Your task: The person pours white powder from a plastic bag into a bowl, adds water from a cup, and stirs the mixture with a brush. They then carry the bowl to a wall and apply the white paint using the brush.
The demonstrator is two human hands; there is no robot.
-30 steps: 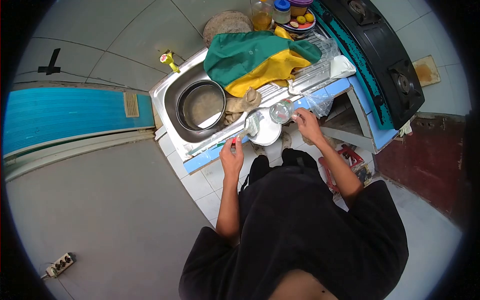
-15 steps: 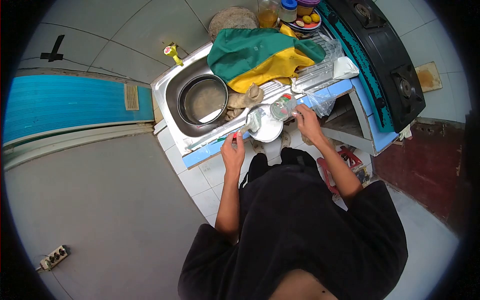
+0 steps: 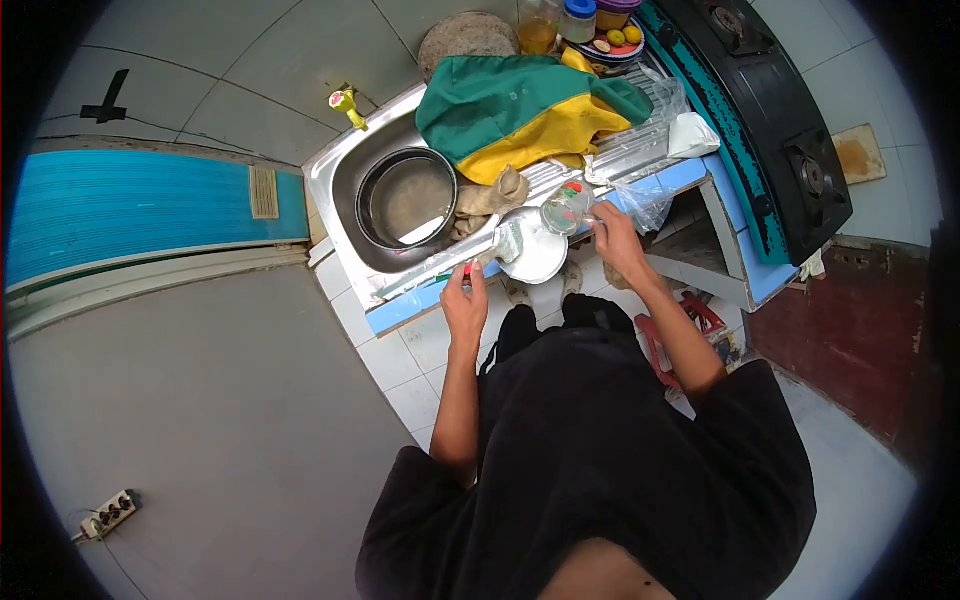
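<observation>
My right hand (image 3: 617, 240) is closed at the handle side of a clear glass mug (image 3: 567, 208), which shows red and green inside or through its wall. A round white dish (image 3: 538, 258) lies partly under the mug, at the front edge of the counter. My left hand (image 3: 464, 302) pinches a small red piece at its fingertips. A pale, whitish-green object (image 3: 508, 242) reaches from there over the dish's left side; its exact kind is too small to tell.
A dark round pan (image 3: 365, 200) holding cloudy liquid sits in the steel sink (image 3: 328, 195), below a yellow tap (image 3: 347, 107). A green and yellow cloth (image 3: 520, 110) covers part of the drainboard, beside a crumpled beige cloth (image 3: 490, 200). A stove (image 3: 770, 130) stands right.
The glass mug and my right hand have shifted only very slightly. My left hand has barely moved, and both grips look the same.
</observation>
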